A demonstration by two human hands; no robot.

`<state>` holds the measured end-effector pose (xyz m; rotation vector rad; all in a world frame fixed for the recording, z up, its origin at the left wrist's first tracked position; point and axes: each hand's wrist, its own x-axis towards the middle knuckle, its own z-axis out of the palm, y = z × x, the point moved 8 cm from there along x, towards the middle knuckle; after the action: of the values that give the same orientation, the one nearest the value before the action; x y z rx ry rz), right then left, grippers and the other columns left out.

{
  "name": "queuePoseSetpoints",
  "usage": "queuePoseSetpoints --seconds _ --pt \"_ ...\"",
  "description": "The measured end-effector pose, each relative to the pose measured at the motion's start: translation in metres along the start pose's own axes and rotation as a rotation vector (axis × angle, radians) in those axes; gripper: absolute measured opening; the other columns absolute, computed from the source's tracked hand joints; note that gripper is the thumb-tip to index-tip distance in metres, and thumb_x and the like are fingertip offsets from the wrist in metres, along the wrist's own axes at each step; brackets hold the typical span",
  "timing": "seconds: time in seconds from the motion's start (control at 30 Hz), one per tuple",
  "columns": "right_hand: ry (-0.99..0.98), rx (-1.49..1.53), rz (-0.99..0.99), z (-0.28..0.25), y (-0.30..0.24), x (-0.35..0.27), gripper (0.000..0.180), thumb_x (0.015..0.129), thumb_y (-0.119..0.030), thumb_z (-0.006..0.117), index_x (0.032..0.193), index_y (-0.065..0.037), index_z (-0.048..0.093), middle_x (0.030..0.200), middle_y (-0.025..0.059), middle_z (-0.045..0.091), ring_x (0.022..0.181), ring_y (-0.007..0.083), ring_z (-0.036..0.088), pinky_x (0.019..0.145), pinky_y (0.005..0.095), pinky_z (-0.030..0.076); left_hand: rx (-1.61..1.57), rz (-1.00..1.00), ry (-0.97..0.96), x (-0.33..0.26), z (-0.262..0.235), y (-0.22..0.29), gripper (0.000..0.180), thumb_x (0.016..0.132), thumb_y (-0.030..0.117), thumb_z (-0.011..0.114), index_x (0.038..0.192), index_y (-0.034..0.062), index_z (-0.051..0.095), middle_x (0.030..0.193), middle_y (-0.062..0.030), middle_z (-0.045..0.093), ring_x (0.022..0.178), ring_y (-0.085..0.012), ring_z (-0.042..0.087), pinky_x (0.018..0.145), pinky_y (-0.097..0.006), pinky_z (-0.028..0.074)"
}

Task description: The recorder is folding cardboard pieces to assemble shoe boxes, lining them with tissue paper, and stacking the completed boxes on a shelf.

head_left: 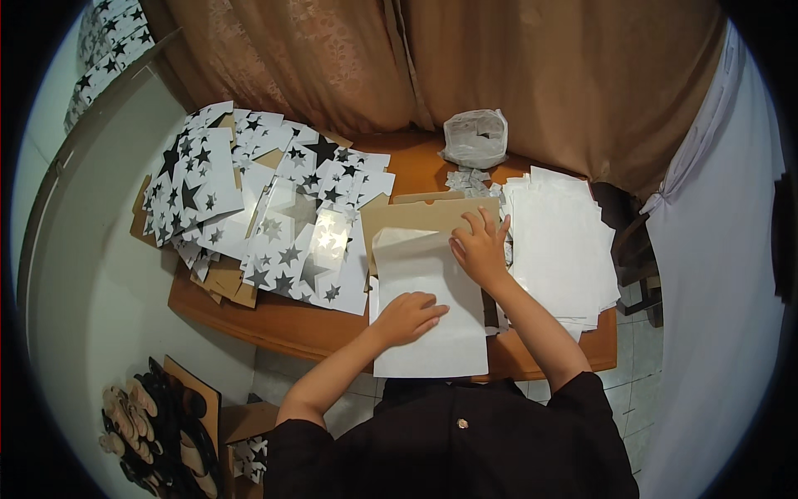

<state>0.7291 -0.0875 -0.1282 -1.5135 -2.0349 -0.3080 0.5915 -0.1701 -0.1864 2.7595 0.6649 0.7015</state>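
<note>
A creased white sheet of paper (432, 353) lies in front of me, its near end reaching the table's front edge. Under its far end shows a flat brown cardboard piece (424, 215). My left hand (411, 318) rests on the middle of the sheet, fingers laid flat and pointing right. Over the sheet's upper right corner and the cardboard is my right hand (482, 248), its fingers spread and bent; whether it touches the paper I cannot tell. A stack of white sheets (557, 249) lies just right of that hand.
A big heap of white star-patterned folders (216, 183) covers the table's left side. At the back stands a translucent plastic container (475, 137) beside small grey scraps (468, 180). A brown curtain (540, 75) hangs behind the table (291, 327). Shoes (133, 420) hang at lower left.
</note>
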Motion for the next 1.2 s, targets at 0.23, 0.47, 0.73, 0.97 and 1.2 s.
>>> queuePoseSetpoints --seconds 0.23,0.47,0.73,0.97,1.2 --pt "0.008 0.025 0.002 -0.006 -0.007 -0.007 0.018 0.073 -0.019 0.068 0.089 -0.014 0.063 0.114 0.0088 0.053 0.123 0.0327 0.038 0.096 0.0695 0.019 -0.075 -0.099 -0.389 0.004 0.069 -0.042 0.04 0.091 0.026 0.046 0.13 0.0193 0.049 0.127 -0.0176 0.047 0.121 -0.0315 0.043 0.098 -0.043 0.037" --pt "-0.108 -0.045 -0.069 0.022 0.001 -0.026 0.031 0.071 -0.019 0.071 0.1 -0.016 0.06 0.118 0.0079 0.049 0.124 0.0311 0.038 0.097 0.0704 0.015 0.028 -0.023 -0.59 -0.001 0.108 -0.052 0.047 0.088 0.032 0.05 0.134 0.0214 0.045 0.135 -0.0206 0.039 0.124 -0.0358 0.04 0.099 -0.047 0.036" --pt "-0.115 0.451 0.396 -0.025 0.058 -0.091 0.047 0.081 -0.025 0.063 0.123 -0.008 0.049 0.116 0.0154 0.051 0.111 0.0331 0.048 0.096 0.0502 0.034 -0.584 -0.533 -0.552 -0.018 0.031 -0.035 0.042 0.093 0.04 0.048 0.119 0.0082 0.058 0.115 -0.0164 0.06 0.111 -0.0289 0.054 0.096 -0.034 0.04" --pt "-0.393 1.088 0.826 0.02 0.035 -0.174 0.061 0.086 -0.018 0.056 0.139 -0.003 0.028 0.12 0.0214 0.051 0.1 0.0255 0.057 0.085 0.0351 0.045 -0.624 -0.681 -0.62 -0.069 0.009 -0.018 0.038 0.093 0.034 0.049 0.114 0.0051 0.061 0.107 -0.0176 0.063 0.103 -0.0308 0.058 0.089 -0.036 0.044" --pt "-0.41 0.92 1.021 0.021 0.032 -0.161 0.03 0.088 -0.017 0.051 0.115 -0.003 0.053 0.091 0.0151 0.06 0.089 0.0261 0.059 0.079 0.0381 0.046 -0.53 -0.621 -0.334 -0.09 -0.018 -0.041 0.022 0.087 0.021 0.058 0.096 0.0037 0.067 0.094 -0.0126 0.065 0.091 -0.0276 0.06 0.08 -0.034 0.047"
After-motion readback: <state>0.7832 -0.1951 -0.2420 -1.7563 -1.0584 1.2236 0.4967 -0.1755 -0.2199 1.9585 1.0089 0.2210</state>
